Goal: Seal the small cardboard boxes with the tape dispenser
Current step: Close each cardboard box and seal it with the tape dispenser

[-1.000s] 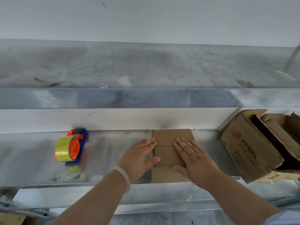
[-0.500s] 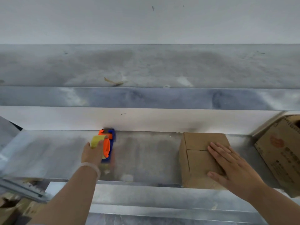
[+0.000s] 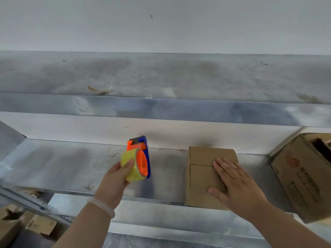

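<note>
A small brown cardboard box (image 3: 200, 178) stands on the metal shelf (image 3: 62, 163), its top flaps folded down with a seam across. My right hand (image 3: 236, 183) lies flat on the box top, fingers straight. My left hand (image 3: 114, 178) grips the tape dispenser (image 3: 138, 158), an orange and blue frame with a yellowish tape roll, lifted off the shelf to the left of the box, cutter end pointing away from me.
A large open cardboard carton (image 3: 304, 176) stands at the right edge of the shelf. A higher metal ledge (image 3: 161, 108) runs across behind. Loose cardboard pieces (image 3: 26, 224) lie below at the lower left.
My left hand left the box, reached the dispenser on the shelf, took hold of it and lifted it toward the box. My right hand stayed flat on the box.
</note>
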`<state>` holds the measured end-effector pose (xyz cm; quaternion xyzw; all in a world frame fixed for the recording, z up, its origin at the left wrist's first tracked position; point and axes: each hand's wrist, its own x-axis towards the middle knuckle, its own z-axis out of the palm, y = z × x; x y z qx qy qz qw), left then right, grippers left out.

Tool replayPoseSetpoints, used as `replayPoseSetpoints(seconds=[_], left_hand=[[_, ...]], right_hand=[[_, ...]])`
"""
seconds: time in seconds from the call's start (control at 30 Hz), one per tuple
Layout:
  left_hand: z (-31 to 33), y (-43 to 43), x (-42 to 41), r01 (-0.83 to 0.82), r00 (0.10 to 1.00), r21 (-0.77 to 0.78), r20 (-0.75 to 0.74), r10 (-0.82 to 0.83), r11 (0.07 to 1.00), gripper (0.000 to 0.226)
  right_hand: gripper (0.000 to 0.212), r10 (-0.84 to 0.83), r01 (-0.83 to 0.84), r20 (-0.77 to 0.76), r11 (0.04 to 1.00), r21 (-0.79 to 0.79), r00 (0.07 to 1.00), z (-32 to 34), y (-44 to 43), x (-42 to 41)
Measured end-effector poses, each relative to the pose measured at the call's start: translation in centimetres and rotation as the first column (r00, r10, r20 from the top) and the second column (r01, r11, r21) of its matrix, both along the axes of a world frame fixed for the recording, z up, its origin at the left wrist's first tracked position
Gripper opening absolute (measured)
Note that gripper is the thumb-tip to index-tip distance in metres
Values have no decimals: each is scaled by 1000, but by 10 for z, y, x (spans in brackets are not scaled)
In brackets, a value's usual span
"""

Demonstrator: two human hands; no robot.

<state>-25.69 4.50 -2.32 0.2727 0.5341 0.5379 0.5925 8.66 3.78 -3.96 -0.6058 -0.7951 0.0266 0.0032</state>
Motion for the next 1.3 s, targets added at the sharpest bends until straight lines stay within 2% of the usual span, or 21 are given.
replayPoseSetpoints(seconds=[0.07, 0.13, 0.2, 0.27, 0.33, 0.4, 0.47, 0.5, 0.6, 0.67, 0.7, 0.77, 0.83, 0.93, 1.03, 1.17, 1.2, 1.3], left_hand=[[10, -14, 25, 53, 995, 51, 83, -57, 997, 43], [16, -24, 49, 106, 974, 106, 188, -125, 989, 46], [20, -28, 73, 159, 933, 169, 297, -204, 973, 63], [21, -24, 97, 211, 882, 222, 376, -284, 952, 80], [24, -18, 123, 222, 844, 264, 430, -321, 939, 76], [24, -9, 147, 198, 838, 250, 458, -296, 948, 60], [20, 0, 164, 172, 854, 212, 455, -253, 962, 53], [18, 3, 169, 169, 856, 202, 455, -245, 965, 54], [10, 3, 179, 204, 851, 183, 453, -266, 962, 56], [6, 1, 180, 233, 849, 192, 437, -296, 953, 49], [6, 0, 180, 246, 847, 200, 432, -311, 948, 48], [7, -1, 180, 277, 830, 213, 438, -345, 937, 48], [7, 0, 179, 297, 821, 207, 443, -360, 932, 51], [8, 1, 178, 306, 812, 165, 468, -347, 938, 49], [10, 1, 179, 311, 805, 123, 493, -330, 942, 44], [15, 6, 181, 288, 786, 93, 545, -291, 953, 48], [16, 7, 182, 284, 786, 94, 548, -287, 954, 50], [17, 10, 185, 300, 763, 102, 571, -303, 948, 50]], right_hand=[[102, 7, -7, -15, 1000, -11, 1000, 4, 1, 1], [96, 20, -20, 0, 1000, -7, 1000, 9, 0, -2], [93, 22, -22, -9, 1000, -21, 1000, 11, -1, -3], [105, 30, -31, -43, 999, -16, 999, 10, 1, -3], [107, 20, -21, -73, 1000, -14, 997, 7, 7, -1], [81, 17, -14, -94, 999, 37, 995, 4, 11, 1], [55, 3, 6, -137, 998, 63, 991, 1, 16, 5], [53, 17, -9, -157, 999, 54, 987, 0, 18, 7], [67, 18, -21, -252, 1000, -11, 968, 9, 25, 10], [56, -33, 4, -390, 997, -74, 920, 16, 34, 14], [45, -60, 16, -485, 995, -94, 873, 22, 37, 14], [33, -158, 51, -684, 983, -174, 712, 32, 40, 14], [31, -292, 68, -759, 948, -312, 582, 41, 43, 14], [28, -462, 65, -766, 871, -487, 448, 48, 53, 16], [29, -557, -62, -786, 804, -591, 266, 54, 58, 18], [27, -675, -203, -736, 728, -655, -48, 56, 58, 18], [26, -688, -208, -720, 719, -663, -88, 56, 58, 17], [30, -719, -243, -685, 690, -681, -122, 57, 59, 14]])
